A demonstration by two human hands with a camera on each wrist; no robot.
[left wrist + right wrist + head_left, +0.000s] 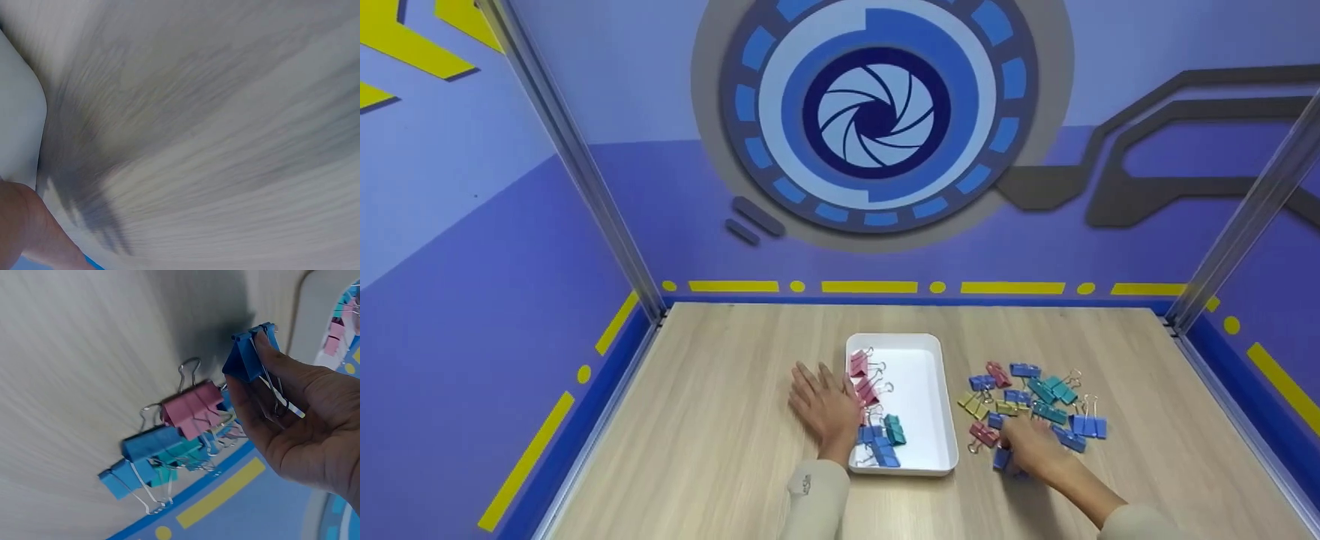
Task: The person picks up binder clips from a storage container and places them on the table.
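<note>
In the right wrist view my right hand (315, 422) pinches a blue binder clip (250, 354) between thumb and fingers. The head view has that right hand (1031, 446) at the near side of a loose pile of binder clips (1048, 411) in red, blue, green and yellow. My left hand (826, 405) rests with its fingers straight on the table, against the left side of a white tray (949, 420). Along the tray's left side lie red binder clips (867, 391), blue binder clips (885, 452) and a green binder clip (895, 430). The left wrist view shows mostly blurred tabletop.
The light wooden table (720, 420) is bounded by a blue back wall (660, 217) and side walls with metal corner posts (585, 172). A red binder clip (983, 433) lies between the tray and the right hand.
</note>
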